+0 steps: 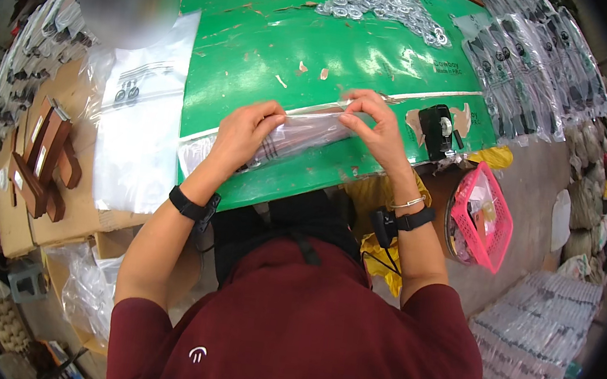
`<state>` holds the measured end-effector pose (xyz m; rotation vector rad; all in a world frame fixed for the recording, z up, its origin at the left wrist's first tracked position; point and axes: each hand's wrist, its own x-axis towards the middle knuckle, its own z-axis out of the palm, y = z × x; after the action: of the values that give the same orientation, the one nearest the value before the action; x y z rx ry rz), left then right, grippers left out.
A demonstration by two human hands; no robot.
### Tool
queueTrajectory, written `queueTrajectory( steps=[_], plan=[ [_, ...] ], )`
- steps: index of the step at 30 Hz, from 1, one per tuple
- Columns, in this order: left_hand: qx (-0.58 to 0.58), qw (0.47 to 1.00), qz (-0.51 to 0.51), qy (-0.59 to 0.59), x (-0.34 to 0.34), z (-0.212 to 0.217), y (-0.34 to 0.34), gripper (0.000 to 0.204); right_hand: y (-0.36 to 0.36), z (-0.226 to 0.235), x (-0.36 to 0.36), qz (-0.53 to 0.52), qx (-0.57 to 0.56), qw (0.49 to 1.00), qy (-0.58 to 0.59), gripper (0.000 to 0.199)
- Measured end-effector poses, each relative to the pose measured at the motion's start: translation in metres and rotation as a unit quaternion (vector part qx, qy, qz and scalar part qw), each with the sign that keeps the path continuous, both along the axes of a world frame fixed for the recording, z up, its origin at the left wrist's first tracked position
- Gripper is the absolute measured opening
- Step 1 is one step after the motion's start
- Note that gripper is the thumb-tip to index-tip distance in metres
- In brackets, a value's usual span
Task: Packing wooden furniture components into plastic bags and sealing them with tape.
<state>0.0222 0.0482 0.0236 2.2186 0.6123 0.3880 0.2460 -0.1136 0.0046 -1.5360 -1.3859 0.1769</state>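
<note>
A long clear plastic bag [301, 137] lies across the near side of the green table, with dark stripes printed on it. Something brownish shows faintly through the film; its kind I cannot make out. My left hand [245, 133] pinches the bag's far edge near its middle. Further along that same edge, my right hand [375, 129] grips the film between thumb and fingers. Both hands are closed, a short stretch of bag between them. Just right of my right hand lies a black object [437, 132] on torn brown patches.
Metal rings [382, 4] are heaped at the table's far side. Flat clear bags [142, 110] lie at left, beside dark brown strap-like pieces [44, 158] on cardboard. Packed bags [519, 71] pile up at far right. A pink basket [491, 216] stands below the table's right edge.
</note>
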Motion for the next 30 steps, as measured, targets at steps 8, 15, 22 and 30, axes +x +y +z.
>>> queueTrajectory(
  steps=[8,15,22,30],
  plan=[
    [0.117,0.992,0.004,-0.043,-0.026,0.002,0.008,0.023,0.012,-0.013,-0.013,-0.086,-0.037,0.99,0.105,0.017],
    [0.064,0.996,0.059,-0.004,-0.036,-0.009,0.006,0.026,0.021,-0.015,-0.021,-0.162,-0.026,0.983,0.079,0.02],
    [0.001,0.994,0.102,0.025,-0.028,-0.011,0.013,0.027,0.025,-0.03,-0.011,-0.173,-0.072,0.972,0.14,0.021],
    [-0.026,0.989,0.132,0.054,-0.023,-0.01,0.012,0.029,0.029,-0.048,-0.002,-0.152,-0.115,0.956,0.222,0.021]
  ],
)
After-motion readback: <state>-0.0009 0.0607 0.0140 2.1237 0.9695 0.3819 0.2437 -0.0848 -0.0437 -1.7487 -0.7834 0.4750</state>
